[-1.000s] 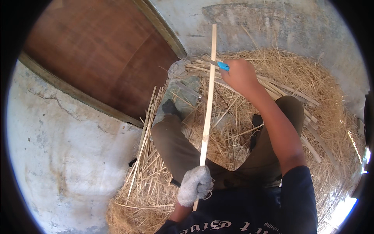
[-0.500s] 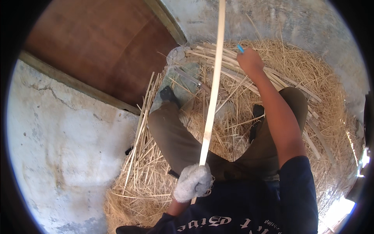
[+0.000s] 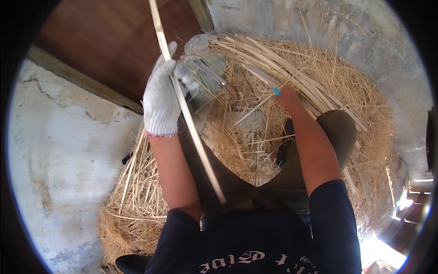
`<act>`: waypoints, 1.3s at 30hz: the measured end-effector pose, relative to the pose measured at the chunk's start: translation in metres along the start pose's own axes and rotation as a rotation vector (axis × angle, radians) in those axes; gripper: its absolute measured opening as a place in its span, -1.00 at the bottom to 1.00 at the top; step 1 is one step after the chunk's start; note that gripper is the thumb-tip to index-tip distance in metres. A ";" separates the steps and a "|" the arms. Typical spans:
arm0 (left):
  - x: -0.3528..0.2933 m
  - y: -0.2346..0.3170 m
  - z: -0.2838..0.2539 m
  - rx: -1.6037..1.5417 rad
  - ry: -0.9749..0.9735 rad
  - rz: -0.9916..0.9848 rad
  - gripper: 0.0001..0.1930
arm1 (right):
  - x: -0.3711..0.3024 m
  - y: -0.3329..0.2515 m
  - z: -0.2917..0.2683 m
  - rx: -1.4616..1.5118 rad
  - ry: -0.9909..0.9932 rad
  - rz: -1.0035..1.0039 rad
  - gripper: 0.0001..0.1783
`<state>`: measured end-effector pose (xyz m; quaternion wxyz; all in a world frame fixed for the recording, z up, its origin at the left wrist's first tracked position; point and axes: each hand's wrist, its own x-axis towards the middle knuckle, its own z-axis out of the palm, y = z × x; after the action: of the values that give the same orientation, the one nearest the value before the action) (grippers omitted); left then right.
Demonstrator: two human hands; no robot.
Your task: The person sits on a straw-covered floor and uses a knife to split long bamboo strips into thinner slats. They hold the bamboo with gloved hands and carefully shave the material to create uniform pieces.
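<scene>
My left hand [image 3: 164, 100], in a white knitted glove, is closed around a long pale bamboo strip [image 3: 195, 135]. The strip slants from the top of the view down to my lap, its lower end over my thigh. My bare right hand [image 3: 287, 97] grips a knife [image 3: 276, 91] by its blue handle, beside my raised right knee. Its grey blade points away to the left, close to a bundle of split strips [image 3: 278, 64]. The fingers hide most of the handle.
A second blade with a brown wooden handle [image 3: 231, 92] lies by a greenish stone slab [image 3: 214, 66] near my left foot. Straw-like shavings [image 3: 369, 109] surround me. More strips [image 3: 141, 169] lie to the left, against the plaster wall [image 3: 68, 169]. A brown door [image 3: 109, 50] stands ahead left.
My left hand has moved from my lap up and away, now farther along the strip, which tilts to the left. My right hand has come slightly nearer with the knife.
</scene>
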<state>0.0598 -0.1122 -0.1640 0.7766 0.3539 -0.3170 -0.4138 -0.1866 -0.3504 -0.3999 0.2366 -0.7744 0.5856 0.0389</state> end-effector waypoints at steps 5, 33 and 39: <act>0.010 -0.036 -0.038 -0.175 -0.027 -0.101 -0.68 | 0.020 -0.003 0.018 -0.013 -0.088 -0.038 -0.70; 0.006 -0.032 -0.046 -0.268 0.206 -0.172 -0.58 | 0.129 -0.200 0.186 0.259 -0.067 -0.280 -0.60; 0.011 -0.035 -0.037 -0.238 0.172 -0.234 -0.66 | 0.183 -0.198 0.114 0.790 -0.378 -0.003 -0.64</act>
<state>0.0791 -0.1248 -0.2104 0.7839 0.3278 -0.1549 -0.5040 0.0781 -0.4260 -0.4996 0.6177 -0.6046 0.5007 -0.0474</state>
